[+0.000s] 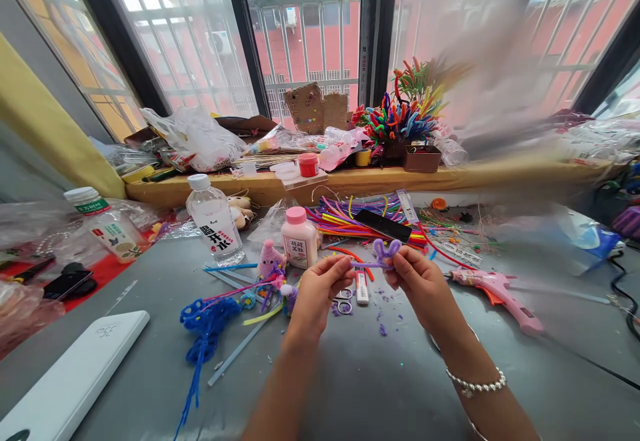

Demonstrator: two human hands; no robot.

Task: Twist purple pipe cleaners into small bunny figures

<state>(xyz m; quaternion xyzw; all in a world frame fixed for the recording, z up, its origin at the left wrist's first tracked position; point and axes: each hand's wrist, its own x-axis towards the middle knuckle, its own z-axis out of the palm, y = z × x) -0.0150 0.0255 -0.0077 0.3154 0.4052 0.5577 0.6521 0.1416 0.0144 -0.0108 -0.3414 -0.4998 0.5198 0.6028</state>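
Between my fingers is a purple pipe cleaner (383,249) bent into loops at its right end, with a straight stem running left. My right hand (415,278) pinches the looped part. The stem's left end is in the pinch of my left hand (323,284). Below it on the table lie small scissors (343,302), a narrow white labelled packet (362,288) and purple fuzz scraps (383,329). A pink pipe-cleaner figure (270,260) stands left of my left hand. Blue pipe-cleaner work (207,321) lies farther left.
A pink glue gun (503,291) lies on the right. A black phone (383,225) rests on bundled pipe cleaners (333,221). Bottles stand behind: a pink-capped one (299,238) and a clear water bottle (215,224). A white power bank (80,378) is at front left. A blur hides part of the right side.
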